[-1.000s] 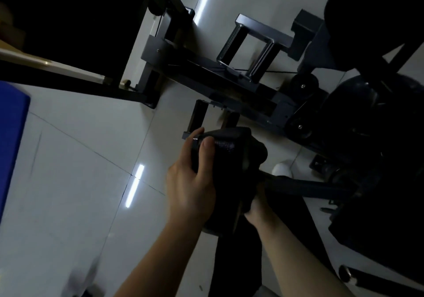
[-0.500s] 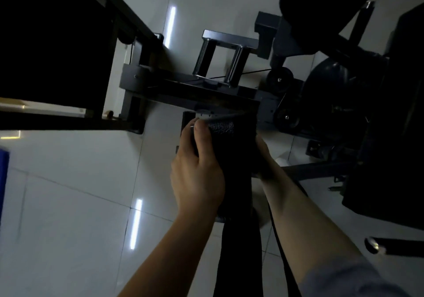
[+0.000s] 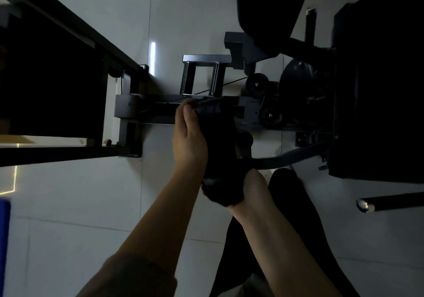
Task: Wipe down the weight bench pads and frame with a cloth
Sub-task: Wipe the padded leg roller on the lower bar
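Since before, we find both hands shifted along the roller pad (image 3: 220,140), left hand (image 3: 189,140) gripping its far end through a cloth (image 3: 210,108), right hand (image 3: 250,188) clasping the near end; frame (image 3: 146,109) beyond seemingly unwiped.

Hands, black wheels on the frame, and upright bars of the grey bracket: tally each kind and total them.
Hands: 2, left hand and right hand
Black wheels: 2
Upright bars on grey bracket: 2
Total: 6

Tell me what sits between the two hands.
In the head view, a dark roller pad wrapped in dark cloth fills the stretch from left hand to right hand.
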The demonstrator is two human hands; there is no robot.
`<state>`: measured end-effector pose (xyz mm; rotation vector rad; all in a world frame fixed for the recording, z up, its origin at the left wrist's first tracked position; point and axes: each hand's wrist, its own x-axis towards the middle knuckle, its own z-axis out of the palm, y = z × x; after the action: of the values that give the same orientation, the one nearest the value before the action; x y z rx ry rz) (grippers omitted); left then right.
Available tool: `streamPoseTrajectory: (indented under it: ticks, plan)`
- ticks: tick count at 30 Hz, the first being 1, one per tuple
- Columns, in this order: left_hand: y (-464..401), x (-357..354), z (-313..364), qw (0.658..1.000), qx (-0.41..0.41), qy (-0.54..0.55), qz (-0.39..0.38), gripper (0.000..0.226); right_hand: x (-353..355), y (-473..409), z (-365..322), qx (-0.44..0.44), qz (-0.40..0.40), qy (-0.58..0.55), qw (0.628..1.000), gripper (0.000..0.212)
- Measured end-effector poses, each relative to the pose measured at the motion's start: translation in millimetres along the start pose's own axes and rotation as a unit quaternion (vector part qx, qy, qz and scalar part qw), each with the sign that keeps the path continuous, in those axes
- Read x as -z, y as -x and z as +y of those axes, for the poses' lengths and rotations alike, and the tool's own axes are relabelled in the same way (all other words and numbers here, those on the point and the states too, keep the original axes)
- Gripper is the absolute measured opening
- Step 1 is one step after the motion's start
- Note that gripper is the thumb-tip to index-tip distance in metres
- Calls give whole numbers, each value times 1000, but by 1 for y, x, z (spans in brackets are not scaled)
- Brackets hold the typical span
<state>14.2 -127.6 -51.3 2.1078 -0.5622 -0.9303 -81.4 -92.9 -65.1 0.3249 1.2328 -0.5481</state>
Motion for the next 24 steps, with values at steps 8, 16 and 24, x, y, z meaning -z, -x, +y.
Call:
streamPoseTrajectory:
  ticks: [8, 16, 24]
  plan:
    - [-1, 5, -8, 998, 22, 39, -37, 31, -8, 2, 8, -5, -67, -63, 996, 32]
    - [-4, 2, -18, 995, 33, 93, -29, 24, 1, -41, 17, 11, 39, -151, 988, 32]
    - [-2, 9, -16, 994, -1, 103, -33, 30, -6, 34, 57, 280, 78, 235, 928, 40]
